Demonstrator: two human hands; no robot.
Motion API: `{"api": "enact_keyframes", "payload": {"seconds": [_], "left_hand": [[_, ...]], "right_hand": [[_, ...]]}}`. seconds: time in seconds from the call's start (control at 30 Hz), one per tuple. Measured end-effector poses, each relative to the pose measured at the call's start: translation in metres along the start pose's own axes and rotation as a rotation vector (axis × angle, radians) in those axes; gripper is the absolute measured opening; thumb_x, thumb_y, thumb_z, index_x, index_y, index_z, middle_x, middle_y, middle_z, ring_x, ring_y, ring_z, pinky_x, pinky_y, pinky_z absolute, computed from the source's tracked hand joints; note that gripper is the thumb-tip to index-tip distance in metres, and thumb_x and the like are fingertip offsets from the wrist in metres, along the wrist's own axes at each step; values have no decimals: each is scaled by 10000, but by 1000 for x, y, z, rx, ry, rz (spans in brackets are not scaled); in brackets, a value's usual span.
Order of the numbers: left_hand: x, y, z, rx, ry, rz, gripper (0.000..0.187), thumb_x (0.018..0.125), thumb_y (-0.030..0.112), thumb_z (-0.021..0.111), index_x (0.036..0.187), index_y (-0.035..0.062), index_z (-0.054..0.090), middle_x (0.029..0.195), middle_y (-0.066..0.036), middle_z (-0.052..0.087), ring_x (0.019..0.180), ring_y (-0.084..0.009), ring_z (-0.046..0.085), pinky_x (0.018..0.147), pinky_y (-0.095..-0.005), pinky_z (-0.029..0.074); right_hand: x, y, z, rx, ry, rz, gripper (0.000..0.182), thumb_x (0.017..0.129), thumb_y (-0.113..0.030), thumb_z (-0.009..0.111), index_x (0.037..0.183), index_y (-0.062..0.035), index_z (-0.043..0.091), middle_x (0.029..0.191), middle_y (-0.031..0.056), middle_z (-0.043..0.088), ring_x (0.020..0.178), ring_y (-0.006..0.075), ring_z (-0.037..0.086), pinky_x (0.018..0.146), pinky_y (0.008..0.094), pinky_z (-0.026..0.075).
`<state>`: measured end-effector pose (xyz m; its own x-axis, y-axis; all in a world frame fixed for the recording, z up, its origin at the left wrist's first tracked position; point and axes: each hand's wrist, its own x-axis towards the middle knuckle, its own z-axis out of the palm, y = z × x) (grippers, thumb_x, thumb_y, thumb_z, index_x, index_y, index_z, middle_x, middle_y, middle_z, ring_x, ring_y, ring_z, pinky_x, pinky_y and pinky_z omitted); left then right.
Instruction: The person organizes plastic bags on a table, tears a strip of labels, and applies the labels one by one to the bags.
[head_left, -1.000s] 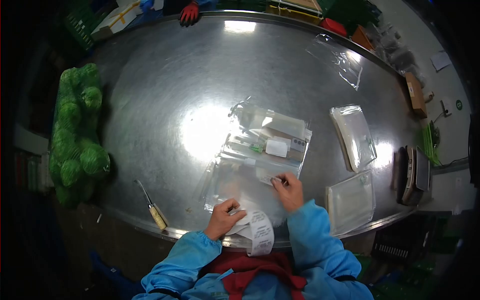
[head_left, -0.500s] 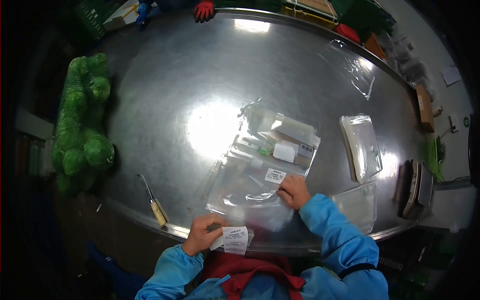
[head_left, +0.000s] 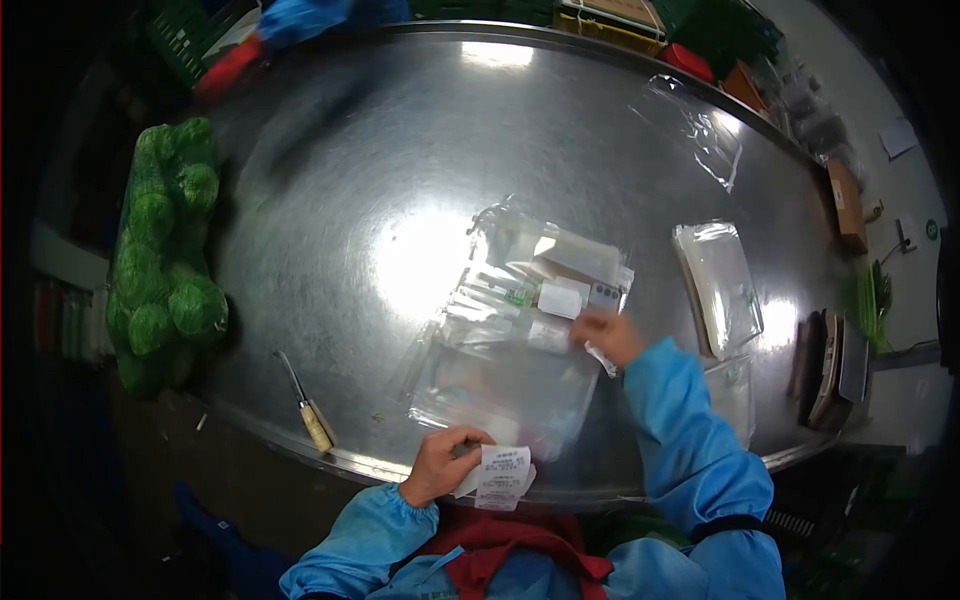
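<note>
My left hand (head_left: 440, 465) is closed on a strip of white printed labels (head_left: 503, 475) at the table's front edge. Over the right side of a pile of clear plastic bags (head_left: 505, 385), my right hand (head_left: 608, 335) is blurred, its fingers pinched on crinkled clear plastic that looks like a bag's edge. A blurred pale label (head_left: 548, 335) shows on the plastic left of those fingers. Just above lie a white slip (head_left: 562, 298) and a dark-dotted item (head_left: 605, 295).
Green netted round produce (head_left: 150, 260) stands at the left. A wooden-handled knife (head_left: 313, 420) lies near the front edge. To the right are a stack of clear bags (head_left: 722, 290) and a dark case (head_left: 832, 370). Across the table, a person's red glove (head_left: 230, 72) is blurred.
My right hand has moved up and slightly right, and the label on the bag has shifted upward. My left hand moved slightly right with the label strip. The other person's red glove moved left.
</note>
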<state>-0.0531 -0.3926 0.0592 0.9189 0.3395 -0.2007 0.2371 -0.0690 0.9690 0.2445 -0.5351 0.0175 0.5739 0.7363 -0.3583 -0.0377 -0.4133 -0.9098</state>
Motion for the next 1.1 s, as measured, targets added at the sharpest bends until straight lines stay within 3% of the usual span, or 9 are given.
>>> {"api": "enact_keyframes", "payload": {"seconds": [0.1,0.2,0.27,0.37,0.63,0.73,0.8,0.9,1.1], "left_hand": [[11,-9,6,-103,38,-30,88,795,4,602,880,-13,616,825,-72,638,763,-110,602,676,-251,484],[22,-13,5,-293,64,-124,73,827,6,579,895,-20,587,819,-55,631,772,-94,593,673,-239,486],[30,-22,8,-397,57,-169,80,823,14,598,895,-20,587,802,-49,635,747,-89,595,669,-219,488],[32,-19,12,-381,34,-117,73,821,32,614,870,-15,586,778,-39,630,714,-74,585,631,-214,477],[20,-37,-4,-42,10,-99,80,788,51,638,791,7,571,686,-17,577,626,-55,501,567,-210,418],[12,-51,-14,25,46,-82,83,755,37,649,778,11,573,687,-30,575,633,-71,512,582,-220,427],[10,-55,-19,-38,76,54,97,732,27,653,772,3,568,697,-37,579,643,-88,527,598,-237,439],[-2,-52,-29,-92,78,-99,93,729,18,647,785,-8,579,746,-67,610,683,-105,564,626,-245,456],[-26,-18,-50,11,-53,-92,135,731,1,627,866,-10,626,831,-102,646,759,-135,610,680,-249,475]], "right_hand": [[4,-14,-46,450,1134,-96,153,841,-165,591,898,-23,584,833,40,570,768,129,505,724,270,408],[-56,-13,11,32,868,-234,208,855,-163,566,1010,-25,544,966,78,590,867,165,551,746,299,435],[-96,-33,62,407,183,-19,268,865,-166,588,1084,-16,549,975,79,591,908,147,553,817,268,432],[-109,-34,100,362,-211,161,247,849,-165,606,1034,-2,583,908,57,608,838,128,553,748,259,440],[-79,-26,96,25,284,-167,111,796,-90,622,860,0,616,748,89,582,672,170,544,637,275,434],[-36,8,91,-250,424,-109,170,762,-88,644,912,-15,610,811,108,575,770,233,557,713,303,435],[-27,4,94,-809,420,-305,248,738,-111,671,963,-42,590,937,108,564,918,284,518,823,366,391],[-52,-7,92,-716,554,-447,335,720,-128,682,1022,-58,553,969,116,551,978,316,484,839,419,350],[-58,35,47,-981,3,-535,303,727,-225,693,1001,-126,607,967,68,559,1001,305,481,876,394,342]]}}
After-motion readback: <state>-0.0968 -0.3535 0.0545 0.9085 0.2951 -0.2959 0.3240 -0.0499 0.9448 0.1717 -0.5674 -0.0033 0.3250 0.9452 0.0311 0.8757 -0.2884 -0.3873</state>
